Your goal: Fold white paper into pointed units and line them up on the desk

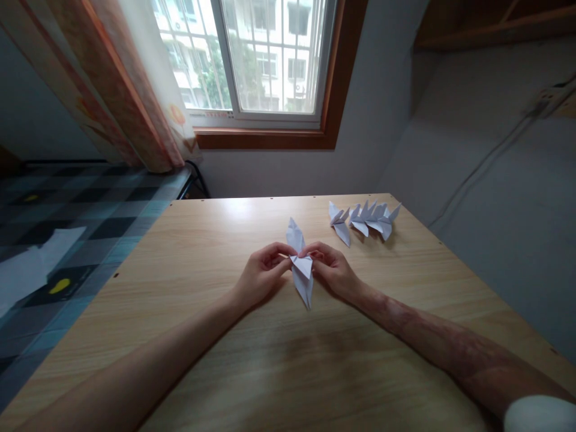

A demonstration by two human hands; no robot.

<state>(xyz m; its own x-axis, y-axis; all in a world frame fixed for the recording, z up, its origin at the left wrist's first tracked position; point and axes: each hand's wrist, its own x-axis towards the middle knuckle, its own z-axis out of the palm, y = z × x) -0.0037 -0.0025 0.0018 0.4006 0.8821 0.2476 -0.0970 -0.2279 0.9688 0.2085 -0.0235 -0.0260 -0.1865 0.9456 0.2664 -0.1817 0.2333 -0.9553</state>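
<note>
A partly folded white paper figure [302, 267], long and pointed at both ends, is held just above the wooden table [279, 360] at its middle. My left hand [263, 273] pinches the paper's middle from the left, fingers closed on it. My right hand [330, 268] pinches the same fold from the right, thumb and fingers pressed together on the paper. The two hands almost touch at the fold.
Several finished white paper birds [366, 220] lie in a row at the table's far right. A bed with a checked cover [67, 222] stands to the left, with white paper [27, 267] on it. A window [252, 57] and curtain [121, 84] are behind the table.
</note>
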